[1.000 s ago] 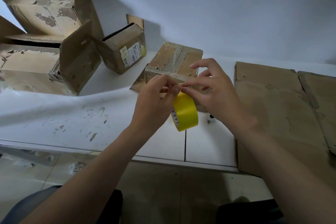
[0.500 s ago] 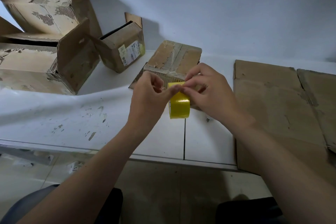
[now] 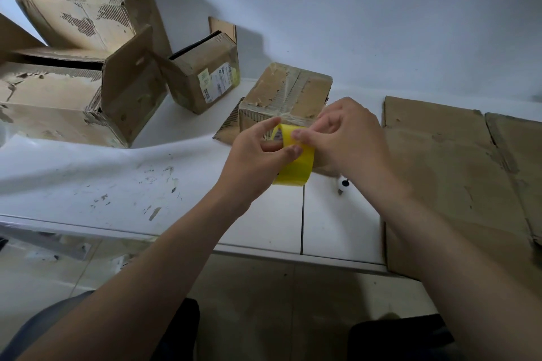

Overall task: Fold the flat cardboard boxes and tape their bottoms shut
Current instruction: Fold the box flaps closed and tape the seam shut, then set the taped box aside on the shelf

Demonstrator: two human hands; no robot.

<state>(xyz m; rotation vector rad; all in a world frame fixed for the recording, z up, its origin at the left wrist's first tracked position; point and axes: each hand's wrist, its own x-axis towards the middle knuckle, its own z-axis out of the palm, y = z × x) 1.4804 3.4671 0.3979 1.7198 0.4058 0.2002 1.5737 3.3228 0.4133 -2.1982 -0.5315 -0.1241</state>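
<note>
Left hand [image 3: 258, 152] grips yellow tape roll [image 3: 294, 164], held above the table. Right hand [image 3: 349, 138] pinches the roll's 12 o'clock rim. I judge: find the tape end, keep roll steady, peel slowly. Folded box [image 3: 287, 97] at 12; flat cardboard [image 3: 440, 170] at 3.

Honestly nothing legible here. The small open box [image 3: 187, 88] at the back has a white shipping label [image 3: 224, 79] with dark print and what look like barcode blocks, plus a pale yellow sticker [image 3: 204, 79] touching its left edge, but it's all too small and blurry to read. The yellow tape roll [image 3: 294, 167] shows some marks on its inner ring, also unreadable.
</note>
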